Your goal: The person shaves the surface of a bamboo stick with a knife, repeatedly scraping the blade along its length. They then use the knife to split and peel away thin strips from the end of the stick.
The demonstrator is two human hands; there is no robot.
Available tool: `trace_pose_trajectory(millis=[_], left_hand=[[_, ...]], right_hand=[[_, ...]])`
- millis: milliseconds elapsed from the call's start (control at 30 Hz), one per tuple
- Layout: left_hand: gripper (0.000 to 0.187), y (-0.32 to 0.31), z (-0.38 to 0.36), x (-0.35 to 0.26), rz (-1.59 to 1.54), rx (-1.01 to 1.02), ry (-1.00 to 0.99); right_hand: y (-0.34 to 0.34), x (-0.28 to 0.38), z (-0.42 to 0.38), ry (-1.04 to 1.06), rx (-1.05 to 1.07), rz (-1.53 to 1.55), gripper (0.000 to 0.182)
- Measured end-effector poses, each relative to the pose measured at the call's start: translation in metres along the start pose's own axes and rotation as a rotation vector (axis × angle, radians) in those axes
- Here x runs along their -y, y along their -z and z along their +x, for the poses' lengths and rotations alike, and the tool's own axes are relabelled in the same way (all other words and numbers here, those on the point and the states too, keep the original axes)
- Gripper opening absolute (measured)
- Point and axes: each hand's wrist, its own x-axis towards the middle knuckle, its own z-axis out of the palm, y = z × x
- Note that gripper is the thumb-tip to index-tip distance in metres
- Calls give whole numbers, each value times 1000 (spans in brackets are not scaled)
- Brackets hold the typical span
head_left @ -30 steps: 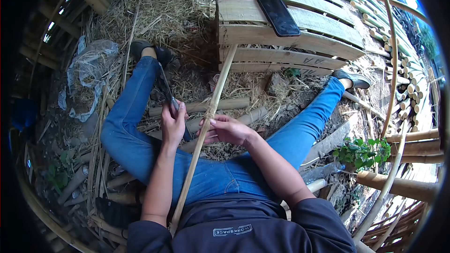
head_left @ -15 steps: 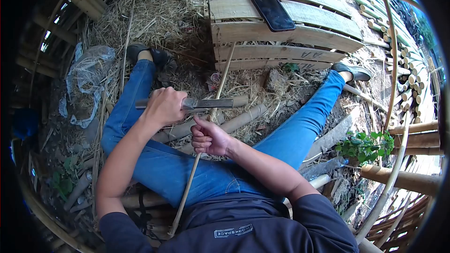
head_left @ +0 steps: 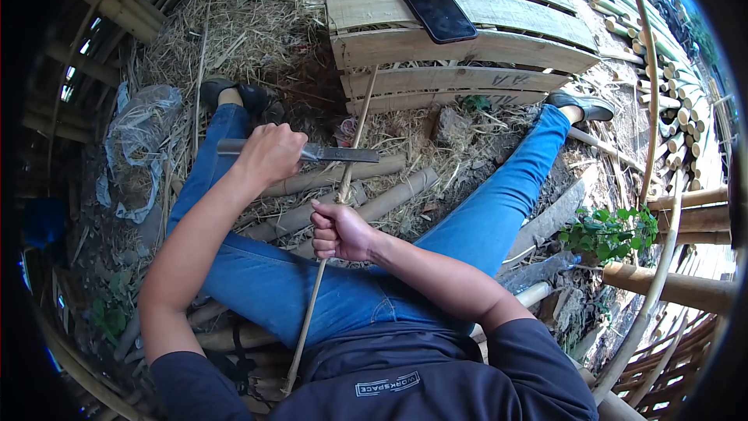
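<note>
My left hand [head_left: 269,154] is closed round the handle of a knife [head_left: 343,155] with a broad, square-ended blade. The blade points right and lies across a thin bamboo stick [head_left: 359,126]. Just below the blade, the stick has a rough, frayed-looking patch. My right hand [head_left: 343,231] wraps the same stick under that patch, its thumb on top. From the slatted wooden crate [head_left: 460,48], where its far end overlaps the front, the stick slants down between my legs to my shirt at the waist.
A phone [head_left: 435,8] lies on the crate. Thick bamboo pieces [head_left: 397,196] rest on the straw-covered ground between my legs. A plastic bag [head_left: 144,140] is by my left leg. Cut bamboo poles [head_left: 676,113] are stacked at right, beyond a leafy plant [head_left: 612,234].
The knife and my left hand have shifted slightly farther from my body along the stick. More of the frayed patch shows between the hands. My right hand keeps its grip. The whole view has tilted a little.
</note>
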Motion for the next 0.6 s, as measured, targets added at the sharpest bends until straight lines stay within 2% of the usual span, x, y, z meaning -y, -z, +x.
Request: trace_pose_trajectory(millis=[233, 433, 600], left_hand=[[8, -7, 10, 2, 79, -111, 33], [11, -6, 34, 10, 161, -110, 1], [11, -7, 41, 8, 192, -175, 71]], right_hand=[[-2, -5, 0, -22, -22, 9, 49], [-3, -6, -6, -65, -7, 13, 49], [-2, 4, -4, -15, -29, -13, 49]])
